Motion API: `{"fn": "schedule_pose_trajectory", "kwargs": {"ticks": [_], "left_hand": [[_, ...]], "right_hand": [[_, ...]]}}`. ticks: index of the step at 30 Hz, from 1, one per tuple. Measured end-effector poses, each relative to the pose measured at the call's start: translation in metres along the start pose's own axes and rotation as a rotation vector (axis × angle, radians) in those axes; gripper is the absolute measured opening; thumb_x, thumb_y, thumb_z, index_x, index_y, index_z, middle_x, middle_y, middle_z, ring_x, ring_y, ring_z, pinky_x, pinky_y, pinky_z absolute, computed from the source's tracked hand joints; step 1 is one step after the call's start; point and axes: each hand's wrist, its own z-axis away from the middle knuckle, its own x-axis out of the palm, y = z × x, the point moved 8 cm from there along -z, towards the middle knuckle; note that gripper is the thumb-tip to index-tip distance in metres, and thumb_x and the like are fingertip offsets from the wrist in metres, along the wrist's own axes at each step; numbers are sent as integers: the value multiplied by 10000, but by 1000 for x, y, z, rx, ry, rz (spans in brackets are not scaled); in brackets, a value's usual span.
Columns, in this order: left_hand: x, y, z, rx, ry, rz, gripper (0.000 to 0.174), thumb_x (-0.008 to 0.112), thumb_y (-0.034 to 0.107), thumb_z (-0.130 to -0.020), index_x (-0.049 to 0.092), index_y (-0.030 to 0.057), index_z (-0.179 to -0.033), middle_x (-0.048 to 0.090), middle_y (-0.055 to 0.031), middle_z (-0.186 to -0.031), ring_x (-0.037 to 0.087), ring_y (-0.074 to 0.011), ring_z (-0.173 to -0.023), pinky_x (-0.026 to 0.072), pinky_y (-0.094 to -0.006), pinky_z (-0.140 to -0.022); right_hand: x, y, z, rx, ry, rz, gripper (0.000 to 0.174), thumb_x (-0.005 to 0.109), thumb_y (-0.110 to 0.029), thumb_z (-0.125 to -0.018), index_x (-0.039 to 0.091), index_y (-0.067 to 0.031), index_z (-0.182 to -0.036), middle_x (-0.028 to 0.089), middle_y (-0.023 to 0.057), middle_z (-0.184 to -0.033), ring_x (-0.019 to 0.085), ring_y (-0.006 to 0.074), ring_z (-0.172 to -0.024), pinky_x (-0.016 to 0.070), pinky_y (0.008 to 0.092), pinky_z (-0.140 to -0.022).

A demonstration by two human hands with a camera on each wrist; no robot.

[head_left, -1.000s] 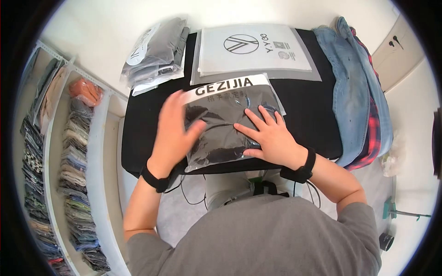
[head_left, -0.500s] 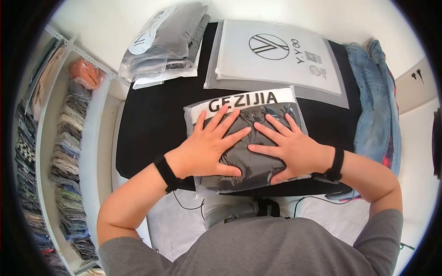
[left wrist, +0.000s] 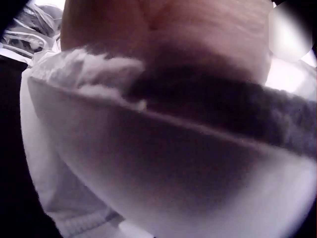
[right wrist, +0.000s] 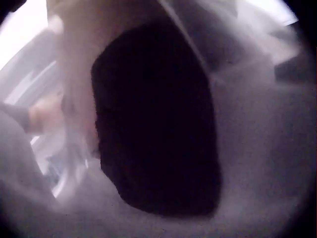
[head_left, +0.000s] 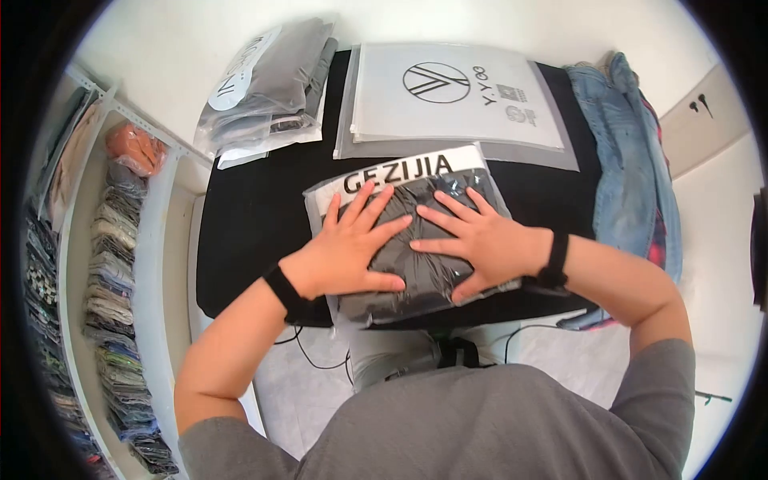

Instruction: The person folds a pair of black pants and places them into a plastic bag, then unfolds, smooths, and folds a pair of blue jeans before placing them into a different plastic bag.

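Beneath widely spread fingers [head_left: 372, 228], a clear-wrapped dark garment [head_left: 400, 276] is pressed flat on the black-covered bench [head_left: 256, 216].

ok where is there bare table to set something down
Bare black table shows left of the GEZIJIA bag, and right of it towards the jeans. Crowded: the back, with stacked bags and flat bags, and front middle, under left hand and right hand.

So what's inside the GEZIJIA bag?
Dark, wrinkled fabric shows through the clear part of the GEZIJIA bag. Whatever lies behind its white lettered band or under the left hand and right hand is covered.
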Motion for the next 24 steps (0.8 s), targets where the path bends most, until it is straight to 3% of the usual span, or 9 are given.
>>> {"fn": "schedule_pose_trajectory", "kwargs": {"ticks": [4, 5, 6, 8, 10, 14, 16, 18, 24], "left_hand": [[-6, 4, 3, 12, 17, -10, 869, 618, 628, -745, 341, 163, -1425, 138, -216, -1516, 29, -393, -1417, 73, -612, -1081], [-13, 1, 4, 27, 68, 64, 809, 645, 536, -770, 356, 144, -1415, 182, -215, -1503, 87, -370, -1413, 102, -569, -1096], [-18, -5, 8, 39, 119, 140, 752, 671, 444, -795, 370, 124, -1405, 226, -214, -1491, 144, -347, -1409, 131, -525, -1110], [-41, -33, 33, 6, 533, 405, 624, 672, 250, -828, 411, 67, -1364, 330, -180, -1445, 338, -287, -1331, 264, -407, -1087], [-29, -73, 68, -391, 724, 623, 533, 648, 179, -855, 439, 29, -1322, 516, -129, -1247, 512, -215, -1144, 418, -325, -951], [24, -88, 96, -822, 566, 1229, 522, 607, 380, -885, 495, -3, -1221, 543, -127, -1204, 548, -178, -1020, 426, -312, -906], [21, -87, 91, -758, 547, 1300, 643, 641, 433, -852, 470, -55, -1235, 585, -120, -1100, 559, -184, -979, 437, -325, -888], [33, -79, 76, -705, 349, 1458, 640, 647, 442, -845, 478, -38, -1234, 607, -96, -1043, 564, -180, -947, 431, -301, -885], [41, -63, 41, -577, 348, 1833, 368, 645, 178, -875, 561, -70, -1133, 636, -149, -1082, 636, -236, -938, 511, -371, -843]], "right_hand": [[-2, 6, 3, 47, -124, -204, 823, 570, -663, -768, 375, -192, -1414, 182, 166, -1520, 141, 383, -1398, 165, 615, -1073], [-12, 11, 8, 87, -120, -391, 731, 548, -600, -834, 440, -111, -1367, 283, 204, -1474, 242, 363, -1372, 232, 515, -1091], [-23, 22, 13, 140, 10, -656, 595, 603, -460, -862, 511, -59, -1292, 484, 196, -1336, 452, 322, -1246, 360, 391, -1032], [-32, 50, 39, 377, 269, -931, 498, 648, -325, -860, 541, -1, -1223, 602, 166, -1171, 576, 247, -1075, 442, 304, -921], [-22, 79, 69, 608, 530, -981, 465, 665, -273, -849, 550, 30, -1181, 624, 142, -1086, 588, 190, -1000, 461, 292, -865], [23, 97, 91, 930, 597, -1136, 601, 697, -398, -802, 554, 71, -1150, 624, 118, -1017, 559, 193, -955, 445, 294, -835], [21, 100, 89, 915, 606, -1107, 650, 705, -434, -784, 544, 60, -1173, 611, 99, -1023, 535, 182, -958, 430, 275, -814], [34, 96, 75, 882, 253, -1189, 665, 691, -404, -811, 470, 28, -1266, 572, 82, -1117, 523, 150, -993, 410, 269, -845], [32, 69, 70, 714, 390, -1448, 468, 775, -149, -743, 526, 16, -1103, 600, 63, -937, 549, 118, -853, 439, 238, -740]]}}
